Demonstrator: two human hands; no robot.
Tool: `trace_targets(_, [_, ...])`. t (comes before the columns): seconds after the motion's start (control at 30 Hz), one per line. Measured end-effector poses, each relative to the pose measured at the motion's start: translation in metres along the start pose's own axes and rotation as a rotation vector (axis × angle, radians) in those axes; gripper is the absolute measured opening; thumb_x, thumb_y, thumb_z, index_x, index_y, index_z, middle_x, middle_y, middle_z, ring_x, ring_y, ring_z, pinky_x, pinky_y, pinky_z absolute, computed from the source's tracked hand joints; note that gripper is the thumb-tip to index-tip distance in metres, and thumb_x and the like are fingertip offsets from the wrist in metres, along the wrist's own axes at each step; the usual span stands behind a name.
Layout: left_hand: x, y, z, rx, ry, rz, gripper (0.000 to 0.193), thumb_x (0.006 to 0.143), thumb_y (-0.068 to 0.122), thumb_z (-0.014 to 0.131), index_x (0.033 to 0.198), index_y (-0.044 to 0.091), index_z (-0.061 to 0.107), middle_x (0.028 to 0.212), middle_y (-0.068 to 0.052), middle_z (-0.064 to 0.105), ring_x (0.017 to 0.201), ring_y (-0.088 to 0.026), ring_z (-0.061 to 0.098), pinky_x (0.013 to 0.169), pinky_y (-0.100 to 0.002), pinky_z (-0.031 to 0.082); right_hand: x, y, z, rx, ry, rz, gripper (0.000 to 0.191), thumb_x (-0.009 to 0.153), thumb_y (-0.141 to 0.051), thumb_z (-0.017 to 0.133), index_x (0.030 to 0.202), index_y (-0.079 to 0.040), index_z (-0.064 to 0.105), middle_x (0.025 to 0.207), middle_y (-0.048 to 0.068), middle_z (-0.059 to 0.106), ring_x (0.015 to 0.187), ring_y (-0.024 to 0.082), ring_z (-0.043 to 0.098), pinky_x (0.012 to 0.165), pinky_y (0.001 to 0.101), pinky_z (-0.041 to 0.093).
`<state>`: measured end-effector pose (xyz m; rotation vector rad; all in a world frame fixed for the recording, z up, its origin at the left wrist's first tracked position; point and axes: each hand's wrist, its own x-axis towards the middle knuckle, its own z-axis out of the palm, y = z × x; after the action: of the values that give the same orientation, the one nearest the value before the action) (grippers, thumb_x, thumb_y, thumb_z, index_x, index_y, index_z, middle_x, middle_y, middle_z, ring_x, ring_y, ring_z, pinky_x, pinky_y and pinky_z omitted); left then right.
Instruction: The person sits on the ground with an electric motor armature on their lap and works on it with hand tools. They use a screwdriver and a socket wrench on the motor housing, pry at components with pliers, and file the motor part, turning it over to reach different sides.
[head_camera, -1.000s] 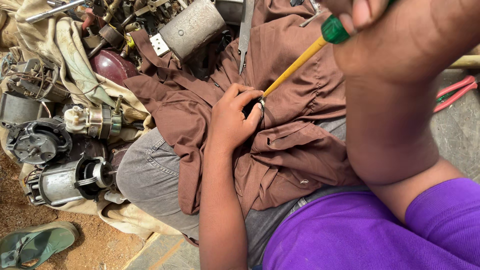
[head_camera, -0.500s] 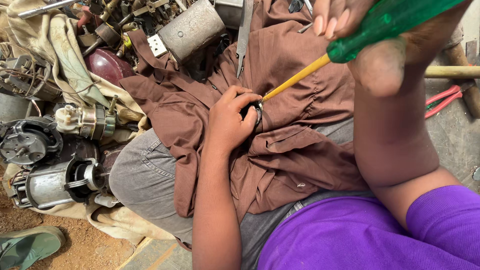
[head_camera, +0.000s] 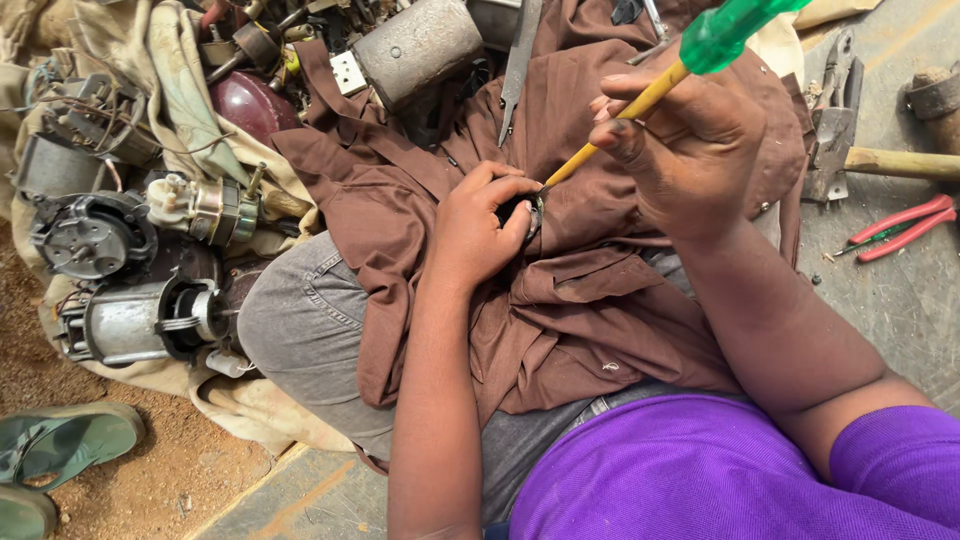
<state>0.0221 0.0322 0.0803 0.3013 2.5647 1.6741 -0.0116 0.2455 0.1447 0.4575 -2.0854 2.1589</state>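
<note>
Left hand (head_camera: 480, 225) gripped small dark round part (head_camera: 527, 210). Right hand (head_camera: 690, 150) pinched screwdriver (head_camera: 650, 95), tip at part's 2 o'clock. Brown cloth (head_camera: 560, 300) lay beneath, motors (head_camera: 130, 320) at 9.

- Grey motor (head_camera: 135, 322) lies at left on a tan cloth (head_camera: 190, 95).
- Round black motor part (head_camera: 92, 238) sits just above it.
- Green sandal (head_camera: 62, 440) rests on the dirt.
- Red-handled pliers (head_camera: 900, 226) lie at right, below a wooden handle (head_camera: 900, 162).

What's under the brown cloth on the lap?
Grey trousers show below the brown cloth. The left hand grips a small dark round part on top; the rest underneath is covered.
</note>
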Motion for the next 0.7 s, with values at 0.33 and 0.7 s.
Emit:
trace_targets(0.33, [0.004, 0.014, 0.024, 0.389, 0.138, -0.033, 0.016, 0.074, 0.021, 0.075, 0.088, 0.013, 0.073, 0.105, 0.000, 0.072, 0.099, -0.029, 0.069, 0.083, -0.044, 0.052, 0.015, 0.007, 0.003, 0.065, 0.035, -0.148, 0.030, 0.110, -0.018, 0.065, 0.131, -0.001, 0.053, 0.113, 0.008, 0.071, 0.097, 0.015, 0.073, 0.094, 0.0296, 0.064])
trace_targets(0.7, [-0.001, 0.010, 0.026, 0.271, 0.191, -0.044, 0.018, 0.078, 0.017, 0.074, 0.094, 0.012, 0.070, 0.097, -0.002, 0.070, 0.094, -0.028, 0.066, 0.082, -0.040, 0.054, 0.010, -0.002, -0.008, 0.098, -0.218, 0.008, 0.028, 0.105, -0.005, 0.065, 0.130, 0.002, 0.054, 0.118, 0.011, 0.069, 0.113, 0.021, 0.073, 0.108, 0.0368, 0.063])
